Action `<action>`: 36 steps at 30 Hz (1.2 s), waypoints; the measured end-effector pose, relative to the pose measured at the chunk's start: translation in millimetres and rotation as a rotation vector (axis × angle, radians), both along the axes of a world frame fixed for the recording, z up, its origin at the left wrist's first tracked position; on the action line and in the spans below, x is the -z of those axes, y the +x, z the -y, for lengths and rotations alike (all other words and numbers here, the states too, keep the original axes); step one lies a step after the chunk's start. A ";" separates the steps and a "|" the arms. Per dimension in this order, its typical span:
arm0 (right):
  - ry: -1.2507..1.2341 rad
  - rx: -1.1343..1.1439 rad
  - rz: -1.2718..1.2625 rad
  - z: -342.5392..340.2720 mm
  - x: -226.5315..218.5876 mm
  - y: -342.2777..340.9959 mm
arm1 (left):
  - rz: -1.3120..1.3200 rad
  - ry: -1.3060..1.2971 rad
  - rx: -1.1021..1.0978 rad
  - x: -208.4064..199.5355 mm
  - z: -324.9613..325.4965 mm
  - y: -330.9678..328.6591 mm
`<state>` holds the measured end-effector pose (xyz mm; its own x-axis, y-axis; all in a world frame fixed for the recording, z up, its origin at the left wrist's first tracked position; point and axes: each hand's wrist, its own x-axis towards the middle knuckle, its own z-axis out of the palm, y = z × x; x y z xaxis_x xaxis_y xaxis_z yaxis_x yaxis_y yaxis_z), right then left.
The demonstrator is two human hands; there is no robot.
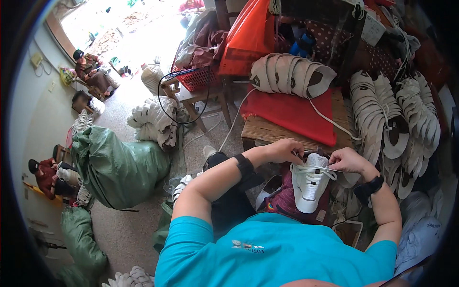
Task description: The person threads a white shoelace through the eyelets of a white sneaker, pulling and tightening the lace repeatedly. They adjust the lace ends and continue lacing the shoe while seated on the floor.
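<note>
A white shoe upper point(306, 185) lies in front of me over my lap, toe toward my body, on a dark purple cloth. A white shoelace point(321, 168) crosses its tongue and eyelets. At the shoe's right side, my right hand point(348, 160) is closed in a pinch on the lace, which stretches from its fingertips to the shoe. My left hand point(289, 152) is pinched closed by the upper left edge of the shoe; what sits between its fingertips is too small to make out.
Beyond my hands stands a wooden bench point(267, 133) with red cloth point(287, 112) and a row of nested shoe uppers point(291, 75). More uppers point(377, 112) hang at the right. Green sacks point(119, 167) fill the left floor. Two people point(91, 71) sit farther off at the left.
</note>
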<state>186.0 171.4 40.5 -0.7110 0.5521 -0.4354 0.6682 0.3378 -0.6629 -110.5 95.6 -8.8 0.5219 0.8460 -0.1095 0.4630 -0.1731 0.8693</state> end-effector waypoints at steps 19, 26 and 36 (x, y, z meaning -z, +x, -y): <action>-0.134 0.281 0.064 2.9 10.3 -29.3 | -0.096 0.351 -0.584 28.1 15.1 59.6; 0.036 0.376 -0.476 -10.1 25.8 -30.1 | 0.402 0.436 -0.670 22.7 2.9 67.6; 0.336 0.239 -0.291 34.3 -3.1 1.1 | 0.162 0.433 -0.579 15.4 59.4 36.1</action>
